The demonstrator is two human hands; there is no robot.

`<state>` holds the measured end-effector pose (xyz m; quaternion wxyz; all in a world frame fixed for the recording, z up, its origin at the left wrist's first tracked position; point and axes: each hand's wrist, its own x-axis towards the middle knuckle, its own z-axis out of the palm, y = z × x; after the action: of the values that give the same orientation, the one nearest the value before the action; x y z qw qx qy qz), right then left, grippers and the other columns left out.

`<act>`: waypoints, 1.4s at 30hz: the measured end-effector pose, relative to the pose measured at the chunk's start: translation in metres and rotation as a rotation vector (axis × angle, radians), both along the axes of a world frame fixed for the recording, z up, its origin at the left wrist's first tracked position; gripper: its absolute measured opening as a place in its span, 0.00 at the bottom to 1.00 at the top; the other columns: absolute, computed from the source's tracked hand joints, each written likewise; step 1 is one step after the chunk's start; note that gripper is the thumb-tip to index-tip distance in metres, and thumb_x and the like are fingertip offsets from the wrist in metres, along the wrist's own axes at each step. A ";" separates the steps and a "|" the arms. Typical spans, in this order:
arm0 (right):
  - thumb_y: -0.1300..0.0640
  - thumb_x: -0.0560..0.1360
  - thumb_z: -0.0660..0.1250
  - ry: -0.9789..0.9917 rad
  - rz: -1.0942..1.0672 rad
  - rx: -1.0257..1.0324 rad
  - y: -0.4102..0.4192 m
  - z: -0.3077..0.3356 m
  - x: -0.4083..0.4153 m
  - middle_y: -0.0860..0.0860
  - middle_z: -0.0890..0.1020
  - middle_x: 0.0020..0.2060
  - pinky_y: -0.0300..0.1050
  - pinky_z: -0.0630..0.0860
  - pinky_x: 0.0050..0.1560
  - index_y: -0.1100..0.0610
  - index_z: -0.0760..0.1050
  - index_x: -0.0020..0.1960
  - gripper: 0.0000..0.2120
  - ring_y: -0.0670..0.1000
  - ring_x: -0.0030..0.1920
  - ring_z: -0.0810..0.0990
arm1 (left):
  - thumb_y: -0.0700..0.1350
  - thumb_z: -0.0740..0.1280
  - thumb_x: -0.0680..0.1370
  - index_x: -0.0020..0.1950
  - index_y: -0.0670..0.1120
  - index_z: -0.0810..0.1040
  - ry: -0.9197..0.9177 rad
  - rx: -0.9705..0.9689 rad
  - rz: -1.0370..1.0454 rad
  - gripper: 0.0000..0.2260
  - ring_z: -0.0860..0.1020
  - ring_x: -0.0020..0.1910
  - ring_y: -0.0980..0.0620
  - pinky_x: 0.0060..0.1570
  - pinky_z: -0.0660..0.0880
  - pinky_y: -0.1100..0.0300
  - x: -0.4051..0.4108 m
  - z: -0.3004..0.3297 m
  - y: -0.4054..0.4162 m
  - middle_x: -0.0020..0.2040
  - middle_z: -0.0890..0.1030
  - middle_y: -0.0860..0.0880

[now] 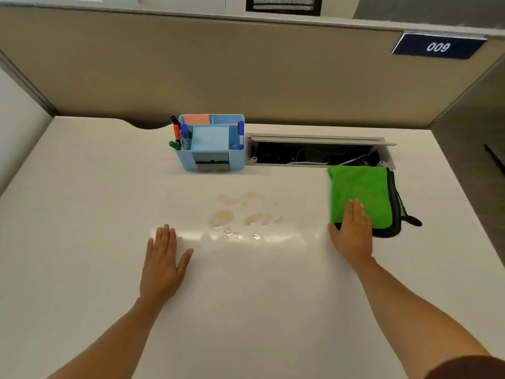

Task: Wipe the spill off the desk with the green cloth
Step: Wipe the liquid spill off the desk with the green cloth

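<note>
Blue organizer (211, 157) holds pens and notes behind the spill (240, 214). Left hand (164, 265) flat, released, on desk (82, 214); right hand (352, 231) flat, ungripping, on cloth (360, 190).

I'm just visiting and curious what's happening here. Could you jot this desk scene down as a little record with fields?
setting: white desk in a cubicle
spill: yellowish puddles and clear droplets, mid-desk, not yet wiped
green cloth: folded, dark-edged, lying right of the spill
right hand: flat, fingers resting on the cloth's near edge
left hand: flat on the desk, left of the spill
blue organizer: behind the spill, holding markers
cable hatch: open, behind the cloth
</note>
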<state>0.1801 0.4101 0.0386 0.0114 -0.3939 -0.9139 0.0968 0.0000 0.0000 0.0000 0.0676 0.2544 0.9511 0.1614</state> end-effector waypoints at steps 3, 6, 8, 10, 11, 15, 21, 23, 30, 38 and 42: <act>0.54 0.74 0.66 0.018 -0.099 -0.039 0.007 0.000 0.000 0.67 0.68 0.68 0.60 0.66 0.67 0.66 0.58 0.72 0.33 0.66 0.67 0.66 | 0.64 0.45 0.78 0.77 0.40 0.49 -0.025 -0.024 0.056 0.36 0.43 0.78 0.53 0.76 0.41 0.54 0.013 -0.006 -0.007 0.79 0.51 0.45; 0.59 0.72 0.65 -0.056 -0.111 -0.027 0.015 0.004 -0.006 0.66 0.72 0.59 0.59 0.70 0.58 0.66 0.62 0.70 0.30 0.66 0.58 0.69 | 0.65 0.44 0.78 0.77 0.41 0.46 -0.049 -0.072 0.062 0.36 0.42 0.78 0.54 0.75 0.39 0.55 0.024 -0.017 -0.013 0.79 0.50 0.46; 0.61 0.71 0.64 -0.079 -0.109 -0.033 0.020 0.007 -0.012 0.66 0.72 0.57 0.58 0.70 0.57 0.65 0.62 0.70 0.28 0.66 0.56 0.69 | 0.66 0.44 0.78 0.77 0.42 0.44 -0.059 -0.091 0.069 0.37 0.41 0.77 0.55 0.75 0.37 0.56 0.023 -0.018 -0.013 0.79 0.48 0.47; 0.64 0.72 0.62 -0.101 -0.122 -0.039 0.025 0.006 -0.018 0.66 0.71 0.57 0.58 0.71 0.56 0.64 0.62 0.70 0.28 0.67 0.55 0.69 | 0.66 0.44 0.77 0.77 0.43 0.43 -0.064 -0.108 0.066 0.37 0.40 0.77 0.56 0.75 0.36 0.56 0.023 -0.019 -0.013 0.79 0.46 0.49; 0.65 0.72 0.62 -0.103 -0.128 -0.048 0.026 0.006 -0.020 0.66 0.71 0.57 0.58 0.72 0.55 0.64 0.62 0.70 0.27 0.67 0.55 0.70 | 0.66 0.44 0.77 0.77 0.43 0.42 -0.068 -0.110 0.065 0.37 0.39 0.77 0.56 0.75 0.36 0.56 0.023 -0.019 -0.012 0.79 0.46 0.49; 0.67 0.69 0.62 -0.074 -0.132 -0.046 0.031 0.004 -0.031 0.66 0.74 0.51 0.57 0.73 0.51 0.66 0.68 0.64 0.23 0.67 0.50 0.74 | 0.65 0.45 0.78 0.77 0.43 0.43 -0.074 -0.092 0.068 0.36 0.40 0.77 0.56 0.76 0.38 0.54 0.024 -0.019 -0.011 0.79 0.46 0.49; 0.56 0.73 0.67 -0.056 -0.101 0.055 0.047 -0.007 -0.032 0.66 0.73 0.57 0.63 0.67 0.61 0.64 0.71 0.59 0.18 0.66 0.60 0.69 | 0.65 0.45 0.78 0.78 0.43 0.44 -0.076 -0.085 0.069 0.36 0.40 0.77 0.56 0.76 0.39 0.54 0.024 -0.017 -0.011 0.79 0.46 0.49; 0.60 0.74 0.66 -0.050 -0.104 0.027 0.053 -0.009 -0.036 0.66 0.73 0.58 0.65 0.67 0.60 0.65 0.70 0.58 0.15 0.66 0.61 0.68 | 0.65 0.44 0.78 0.78 0.44 0.44 -0.076 -0.086 0.069 0.36 0.40 0.77 0.56 0.76 0.39 0.54 0.024 -0.017 -0.011 0.79 0.46 0.49; 0.71 0.71 0.61 0.089 -0.152 -0.076 0.039 -0.013 -0.042 0.70 0.71 0.61 0.68 0.65 0.63 0.67 0.68 0.59 0.16 0.71 0.61 0.68 | 0.65 0.44 0.78 0.78 0.44 0.45 -0.080 -0.081 0.074 0.36 0.40 0.77 0.56 0.76 0.40 0.53 0.025 -0.018 -0.011 0.80 0.47 0.49; 0.74 0.72 0.58 0.194 0.065 -0.216 -0.030 -0.026 -0.067 0.67 0.61 0.73 0.61 0.43 0.75 0.68 0.59 0.71 0.27 0.63 0.76 0.50 | 0.65 0.45 0.78 0.78 0.43 0.45 -0.071 -0.081 0.076 0.36 0.41 0.77 0.55 0.76 0.40 0.53 0.024 -0.019 -0.010 0.80 0.47 0.49; 0.75 0.71 0.58 0.236 0.233 -0.298 -0.078 -0.031 -0.088 0.63 0.68 0.70 0.58 0.38 0.75 0.67 0.54 0.73 0.32 0.58 0.77 0.48 | 0.65 0.45 0.78 0.78 0.43 0.45 -0.067 -0.076 0.080 0.36 0.42 0.78 0.55 0.76 0.40 0.52 0.024 -0.020 -0.011 0.80 0.48 0.48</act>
<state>0.0921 0.3326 0.0076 0.0486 -0.2688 -0.9213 0.2768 0.0243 -0.0113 -0.0203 0.1025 0.2078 0.9632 0.1362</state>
